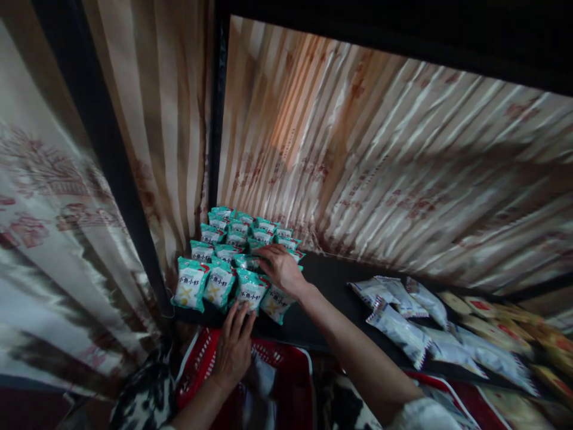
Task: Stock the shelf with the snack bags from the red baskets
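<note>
At the left of the shelf (320, 286), green packets (190, 286) stand in close rows; the near ones sit by the edge, so a nudge could tip one over. The left hand (233, 346) has its fingers stretched, spread a little, tips against the foot of a near packet (249, 289). If that light support slipped, the packet could slide into the red basket (201, 352) below. The right hand (283, 269) has its fingers bent narrow at a packet (244, 261) one row farther back; I cannot tell whether they grip it. Its wrist crosses close over a near packet on the right, and could knock it. Farther right, white packets (398, 331) lie loosely, near the forearm, where a sleeve could drag them.
</note>
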Available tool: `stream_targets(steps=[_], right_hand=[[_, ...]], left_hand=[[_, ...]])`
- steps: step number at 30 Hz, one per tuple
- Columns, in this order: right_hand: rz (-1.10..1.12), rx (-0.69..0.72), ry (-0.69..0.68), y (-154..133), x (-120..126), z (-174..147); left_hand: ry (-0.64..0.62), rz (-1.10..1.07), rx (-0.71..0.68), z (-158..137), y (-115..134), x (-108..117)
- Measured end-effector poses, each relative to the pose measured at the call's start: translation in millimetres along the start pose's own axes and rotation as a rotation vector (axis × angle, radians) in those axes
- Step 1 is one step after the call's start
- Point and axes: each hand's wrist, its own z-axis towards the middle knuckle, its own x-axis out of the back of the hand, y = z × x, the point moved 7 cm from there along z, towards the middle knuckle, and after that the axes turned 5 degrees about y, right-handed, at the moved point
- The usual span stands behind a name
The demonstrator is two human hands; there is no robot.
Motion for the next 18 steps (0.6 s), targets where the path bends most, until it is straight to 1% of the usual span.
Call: stream_targets(steps=[3,7,11,18], right_hand=[[-0.097,-0.014,-0.132,-3.8,-18.1,16.0],[-0.232,-0.047,-0.233,-4.9,-28.2,24.6],[-0.28,-0.046,-0.249,-4.3,-30.5,26.4],[-0.3,-0.097,-0.261,6.7,-38.6,27.3]], left_hand=[[0.022,0.021,-0.002,2.8,-0.2,0.6],[0.029,0.043,0.005,5.4,-0.2,2.3],[0.037,0.042,0.009,6.6,-0.4,2.5],[0.044,0.005,0.017,4.8,-2.0,-2.2]])
